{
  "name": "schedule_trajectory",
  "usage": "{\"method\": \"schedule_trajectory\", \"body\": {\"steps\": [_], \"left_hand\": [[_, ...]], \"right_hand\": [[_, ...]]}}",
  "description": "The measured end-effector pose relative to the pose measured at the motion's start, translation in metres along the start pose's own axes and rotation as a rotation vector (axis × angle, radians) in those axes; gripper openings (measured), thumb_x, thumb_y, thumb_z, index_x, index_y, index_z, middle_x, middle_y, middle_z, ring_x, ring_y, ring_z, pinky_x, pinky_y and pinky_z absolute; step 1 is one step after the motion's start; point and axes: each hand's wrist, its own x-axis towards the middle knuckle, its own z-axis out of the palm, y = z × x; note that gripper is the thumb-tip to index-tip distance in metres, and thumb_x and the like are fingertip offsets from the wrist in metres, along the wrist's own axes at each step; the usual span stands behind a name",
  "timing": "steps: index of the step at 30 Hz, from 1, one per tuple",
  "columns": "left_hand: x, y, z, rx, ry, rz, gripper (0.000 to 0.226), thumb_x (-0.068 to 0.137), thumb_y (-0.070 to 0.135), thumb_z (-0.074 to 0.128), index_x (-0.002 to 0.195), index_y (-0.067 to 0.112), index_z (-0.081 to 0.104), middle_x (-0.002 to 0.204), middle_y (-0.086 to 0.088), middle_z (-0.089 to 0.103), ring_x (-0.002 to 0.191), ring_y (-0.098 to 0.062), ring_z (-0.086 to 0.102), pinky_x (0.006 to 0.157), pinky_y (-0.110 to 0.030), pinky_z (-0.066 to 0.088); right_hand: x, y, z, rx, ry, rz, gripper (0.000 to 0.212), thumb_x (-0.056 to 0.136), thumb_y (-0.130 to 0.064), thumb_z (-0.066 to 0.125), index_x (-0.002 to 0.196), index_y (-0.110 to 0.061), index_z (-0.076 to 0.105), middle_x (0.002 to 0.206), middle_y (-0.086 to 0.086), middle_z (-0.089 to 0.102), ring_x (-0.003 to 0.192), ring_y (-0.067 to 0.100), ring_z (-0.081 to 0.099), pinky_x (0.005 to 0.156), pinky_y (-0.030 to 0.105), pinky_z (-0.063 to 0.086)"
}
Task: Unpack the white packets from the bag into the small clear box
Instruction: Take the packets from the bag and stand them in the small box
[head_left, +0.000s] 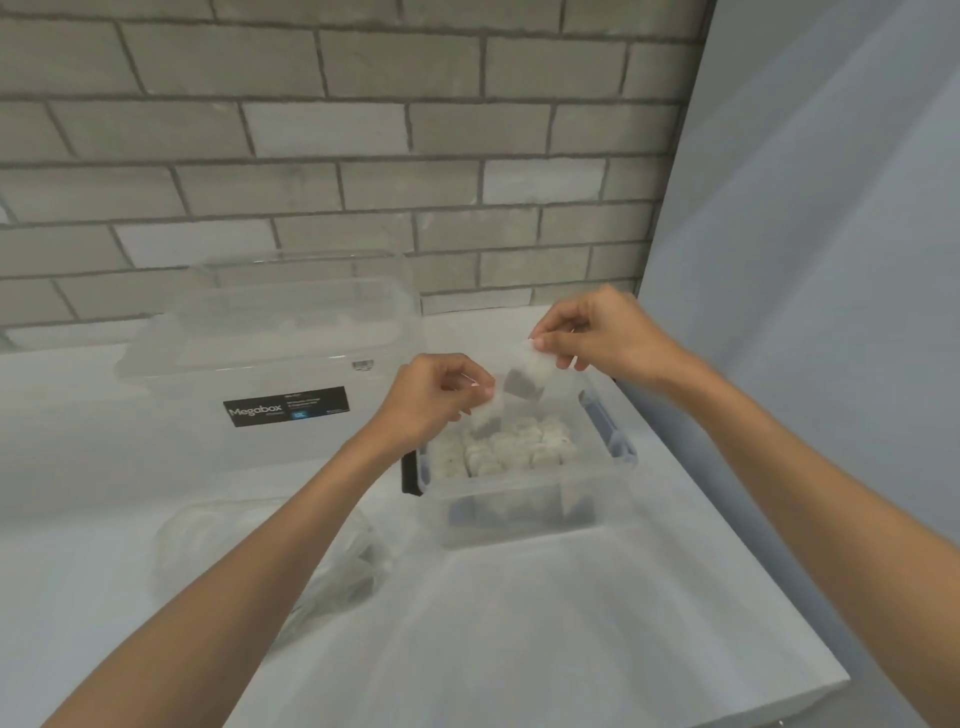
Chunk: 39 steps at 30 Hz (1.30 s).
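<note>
Over clear plastic box (524, 525): left hand (441, 400) pinches limp white packet (487, 418); right hand (597, 338) pinches second packet (525, 382)

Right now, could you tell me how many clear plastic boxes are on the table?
2: the large labelled box at the back left, and the small clear box right of it, holding packets.

On the table (519, 634), the small box (519, 514) holds packets (511, 449). The big box (270, 364) stands at its ten o'clock, the bag (358, 566) at its eight. Above it, the left hand (431, 395) and right hand (597, 332) each pinch a packet (527, 382).
</note>
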Motion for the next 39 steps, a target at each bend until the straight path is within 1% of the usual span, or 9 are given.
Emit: {"method": "schedule_trajectory", "body": {"steps": [5,8,15,19,25,28,31,35,39], "left_hand": [[0.022,-0.016,0.027,0.228,-0.054,-0.021,0.011,0.085,0.019,0.069,0.096,0.02,0.068,0.08,-0.003,0.069,0.069,-0.014,0.063,0.067,-0.025,0.053],[0.03,-0.021,0.043,0.345,-0.16,-0.06,0.004,0.085,0.014,0.067,0.089,0.015,0.068,0.08,-0.001,0.067,0.071,-0.014,0.061,0.057,-0.014,0.046],[0.044,-0.037,0.071,0.415,-0.4,-0.305,0.01,0.083,0.005,0.063,0.083,0.014,0.06,0.08,-0.01,0.063,0.058,-0.016,0.057,0.059,-0.028,0.049],[0.047,-0.045,0.079,0.516,-0.456,-0.344,0.009,0.083,0.008,0.062,0.087,0.017,0.062,0.079,-0.003,0.058,0.064,-0.016,0.052,0.055,-0.023,0.042],[0.047,-0.051,0.09,0.674,-0.476,-0.315,0.015,0.084,0.012,0.058,0.093,0.017,0.068,0.097,-0.003,0.063,0.092,-0.025,0.06,0.073,-0.027,0.045],[0.049,-0.052,0.092,0.737,-0.45,-0.289,0.014,0.082,0.013,0.058,0.084,0.024,0.067,0.105,-0.004,0.065,0.094,-0.028,0.063,0.078,-0.031,0.05],[0.05,-0.051,0.094,0.778,-0.443,-0.283,0.02,0.084,0.012,0.057,0.096,0.02,0.07,0.11,-0.005,0.063,0.098,-0.03,0.062,0.078,-0.03,0.047],[0.049,-0.051,0.096,0.811,-0.442,-0.289,0.023,0.087,0.011,0.056,0.104,0.017,0.07,0.114,-0.006,0.062,0.101,-0.031,0.062,0.077,-0.03,0.045],[0.049,-0.049,0.092,0.815,-0.448,-0.275,0.023,0.087,0.011,0.055,0.103,0.017,0.07,0.113,-0.005,0.062,0.099,-0.03,0.062,0.081,-0.032,0.048]], "right_hand": [[0.008,0.037,0.01,-0.141,-0.163,0.061,0.009,0.086,-0.004,0.067,0.086,-0.012,0.071,0.074,0.003,0.07,0.059,0.009,0.066,0.055,0.016,0.052],[0.011,0.053,0.028,-0.229,-0.321,0.094,0.011,0.086,-0.003,0.065,0.087,-0.012,0.07,0.069,0.002,0.067,0.056,0.007,0.064,0.05,0.007,0.043],[0.017,0.078,0.065,-0.367,-0.648,0.236,0.022,0.086,0.003,0.051,0.09,-0.011,0.067,0.068,-0.003,0.061,0.062,0.015,0.063,0.053,0.02,0.047],[0.019,0.082,0.077,-0.426,-0.755,0.287,0.031,0.086,0.004,0.046,0.097,-0.014,0.069,0.075,-0.002,0.056,0.065,0.014,0.056,0.051,0.021,0.046],[0.016,0.085,0.085,-0.502,-0.791,0.269,0.031,0.09,-0.003,0.051,0.115,-0.01,0.067,0.102,0.009,0.058,0.081,0.024,0.053,0.053,0.022,0.042],[0.016,0.086,0.087,-0.519,-0.772,0.263,0.03,0.091,-0.005,0.051,0.115,-0.009,0.067,0.1,0.008,0.055,0.077,0.023,0.053,0.056,0.024,0.042],[0.016,0.088,0.088,-0.521,-0.761,0.267,0.028,0.091,-0.005,0.052,0.114,-0.01,0.067,0.098,0.007,0.054,0.069,0.02,0.052,0.059,0.025,0.044],[0.013,0.086,0.086,-0.514,-0.76,0.265,0.029,0.091,-0.003,0.05,0.112,-0.012,0.068,0.1,0.006,0.053,0.082,0.025,0.053,0.07,0.029,0.045],[0.013,0.084,0.082,-0.451,-0.707,0.268,0.028,0.087,0.002,0.051,0.105,-0.009,0.07,0.091,0.006,0.056,0.076,0.025,0.057,0.053,0.023,0.045]]}}
